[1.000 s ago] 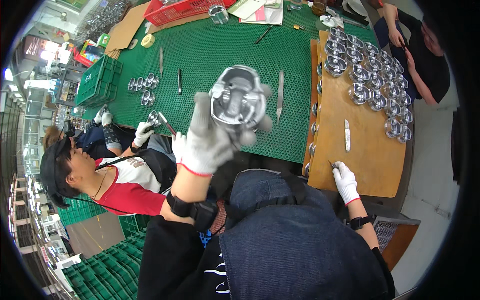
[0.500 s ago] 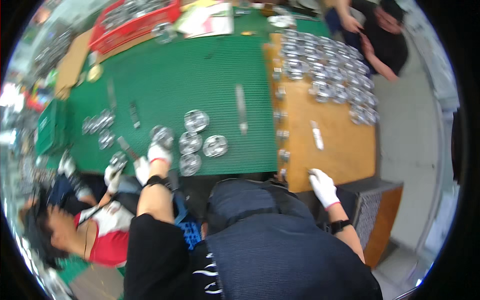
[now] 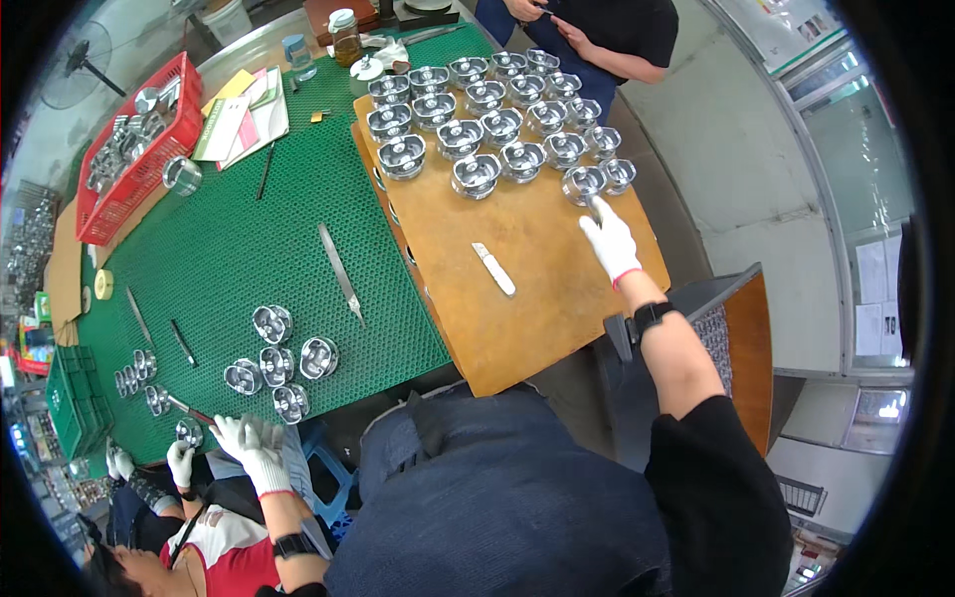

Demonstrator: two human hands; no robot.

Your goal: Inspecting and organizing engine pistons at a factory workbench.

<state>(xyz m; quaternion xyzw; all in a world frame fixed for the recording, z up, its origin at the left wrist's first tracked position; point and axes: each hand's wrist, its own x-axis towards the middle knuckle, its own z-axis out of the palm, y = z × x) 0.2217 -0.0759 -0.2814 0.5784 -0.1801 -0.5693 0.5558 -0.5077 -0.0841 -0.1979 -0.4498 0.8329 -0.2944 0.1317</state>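
Observation:
My right hand [image 3: 609,244], in a white glove, reaches over the right edge of the wooden board [image 3: 537,313]. Its fingers are closed at a small dark thing I cannot make out, just below the nearest right metal piston [image 3: 584,185]. My gloved left hand [image 3: 264,460] is by the green mat's front edge, overlapping a co-worker's gloved hand [image 3: 229,435]; its fingers are smeared. Up and to its right on the mat stand several silver pistons [image 3: 277,365]. The co-worker holds a file [image 3: 189,409] and another piston [image 3: 189,432].
Rows of pistons [image 3: 461,139] fill the board's far part. A white-handled knife [image 3: 493,270] lies nearer. On the green mat [image 3: 229,259] are a long flat file [image 3: 340,273] and a red crate [image 3: 139,149] of metal parts. Another person [image 3: 622,40] sits beyond the board.
The view has turned to the right. My left hand has let go of a piston on the mat and moved toward the co-worker. My right hand has moved from the board's near edge toward the rows.

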